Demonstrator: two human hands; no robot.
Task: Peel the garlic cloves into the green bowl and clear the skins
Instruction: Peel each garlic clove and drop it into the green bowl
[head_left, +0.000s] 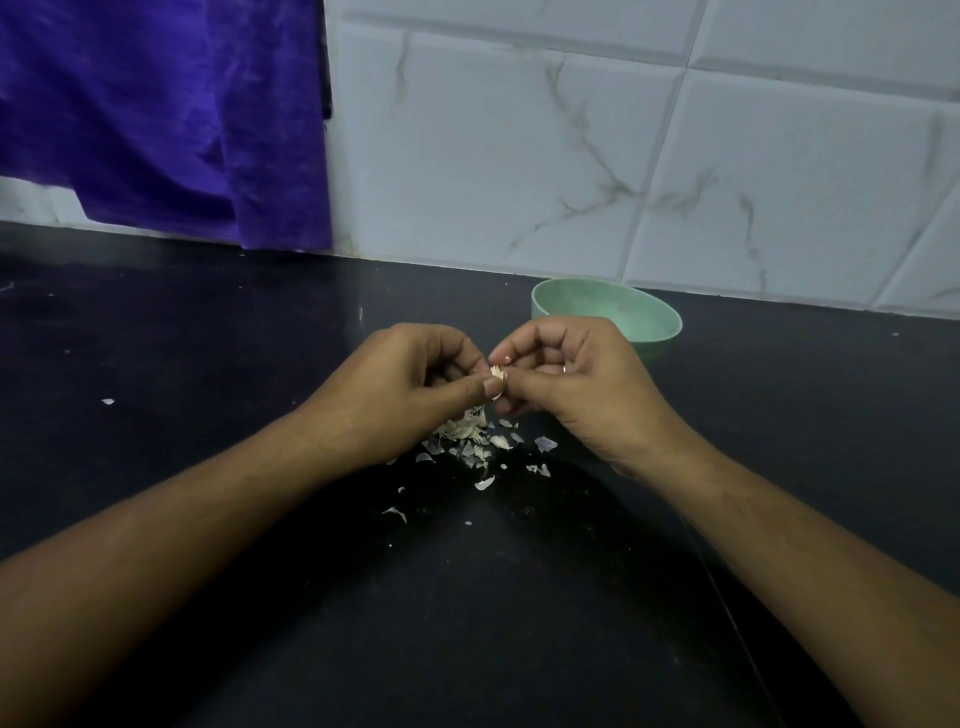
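Garlic clove (497, 374), the only one I can see, is held in the air between the two hands, above the dark counter (208, 374) and a little nearer than the green bowl (670, 332), which stands on the far side by the tiled wall (623, 156). The left hand (410, 384) pinches the clove from the left with thumb and curled fingers. The right hand (566, 379) pinches it from the right. Both are closed on it with the fingertips almost meeting, so only a small pale part of the clove shows. Under the hands lies a heap of skins (467, 431), with loose flakes spread toward the near side and one flake far to the left. The bottom of the bowl is hidden, so I cannot tell how many cloves are inside. I judge that the step in hand is taking the skin off this clove. To do it well, the left hand should keep the clove steady at one end while the right thumbnail catches an edge of skin and pulls it along the clove. It helps to stay over the heap, so the flakes fall in one place and are easier to clear. Thin skin probably sticks to fingers, so they should be checked before the bare clove is released low over the bowl.
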